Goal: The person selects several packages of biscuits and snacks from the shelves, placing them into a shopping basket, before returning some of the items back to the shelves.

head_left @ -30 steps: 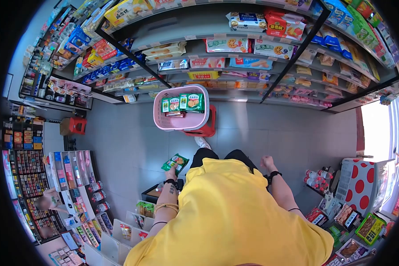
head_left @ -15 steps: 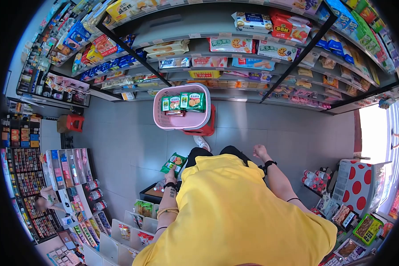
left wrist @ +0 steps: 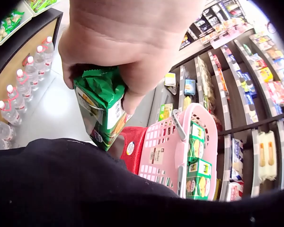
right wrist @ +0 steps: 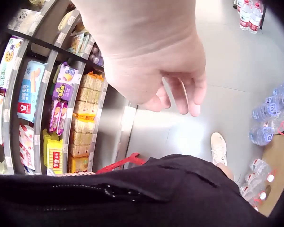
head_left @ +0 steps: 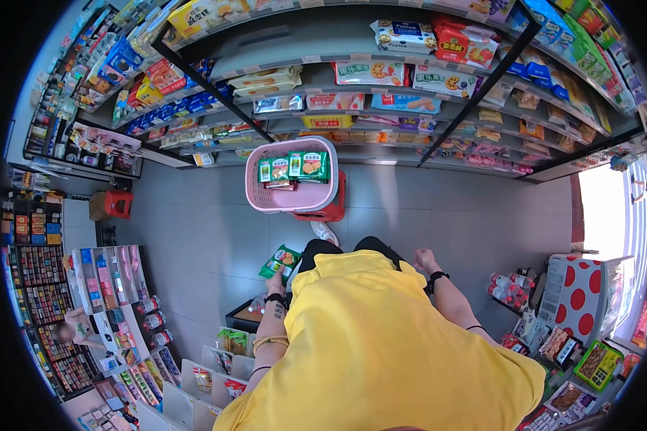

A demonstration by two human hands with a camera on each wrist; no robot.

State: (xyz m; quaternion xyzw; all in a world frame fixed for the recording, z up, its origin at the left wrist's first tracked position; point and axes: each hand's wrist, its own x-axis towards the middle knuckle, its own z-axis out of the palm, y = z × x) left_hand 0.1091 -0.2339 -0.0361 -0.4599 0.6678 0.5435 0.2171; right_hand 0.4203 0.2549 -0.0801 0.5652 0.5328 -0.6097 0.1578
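My left hand (left wrist: pixel 118 56) grips a green biscuit packet (left wrist: pixel 102 106) by its crimped end, thumb on one side and fingers on the other. In the head view this packet (head_left: pixel 280 260) hangs low at my left side. My right hand (right wrist: pixel 156 71) hangs at my right side with loosely bent fingers and nothing in it. Ahead stands a pink basket (head_left: pixel 292 207) on a red stool (head_left: pixel 331 210). Inside the basket lie two green biscuit packets (head_left: pixel 309 167) side by side, over a dark red packet (head_left: pixel 280 185) that is partly hidden.
Shelves of packaged snacks (head_left: pixel 370 73) run across the front. Behind my left arm are white bins (head_left: pixel 198 377) and a low dark-edged stand (head_left: pixel 241 316). Bottles (head_left: pixel 507 289) and a red-dotted box (head_left: pixel 571 298) stand to the right. Another person (head_left: pixel 79 323) is at far left.
My right hand has swung slightly inward and forward from where it was a second ago. The left hand still holds the green biscuit packet, now slightly further left. The basket's contents look the same.
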